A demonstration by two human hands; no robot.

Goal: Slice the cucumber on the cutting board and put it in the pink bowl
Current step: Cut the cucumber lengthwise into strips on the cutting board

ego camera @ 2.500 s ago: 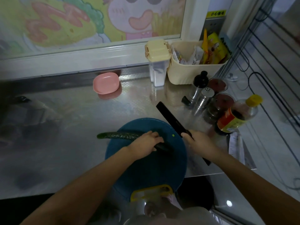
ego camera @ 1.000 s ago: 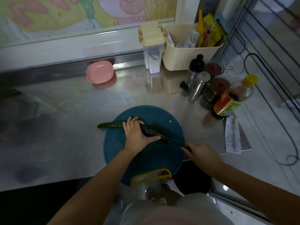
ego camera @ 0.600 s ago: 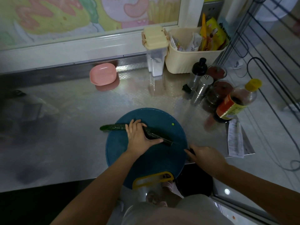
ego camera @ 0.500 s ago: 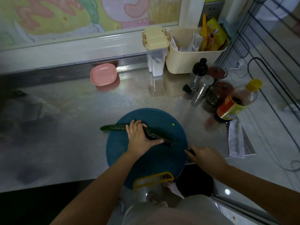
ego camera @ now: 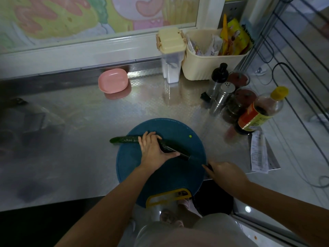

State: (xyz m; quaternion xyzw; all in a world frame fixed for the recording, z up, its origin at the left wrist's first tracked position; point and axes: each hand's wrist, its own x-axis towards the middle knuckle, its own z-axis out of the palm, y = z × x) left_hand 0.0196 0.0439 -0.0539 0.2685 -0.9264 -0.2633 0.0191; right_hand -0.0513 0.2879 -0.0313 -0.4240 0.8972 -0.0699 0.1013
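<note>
**Slicing cucumber (ego camera: 124, 139) on a steel worktop (ego camera: 80, 131)**

My left hand (ego camera: 154, 150) holds the cucumber on the blue cutting board (ego camera: 169, 175), lower centre. My right hand (ego camera: 224, 171) grips the knife (ego camera: 178, 152). The pink bowl (ego camera: 113, 81) sits upper centre, below a cartoon-painted window (ego camera: 80, 18).

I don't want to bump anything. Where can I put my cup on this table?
The steel counter is bare between the pink bowl and the cutting board, and in the stretch left of the cucumber tip. The back right is crowded: cream basket, shakers, jars, sauce bottle, receipt. Stay off the board, where the knife is.
</note>
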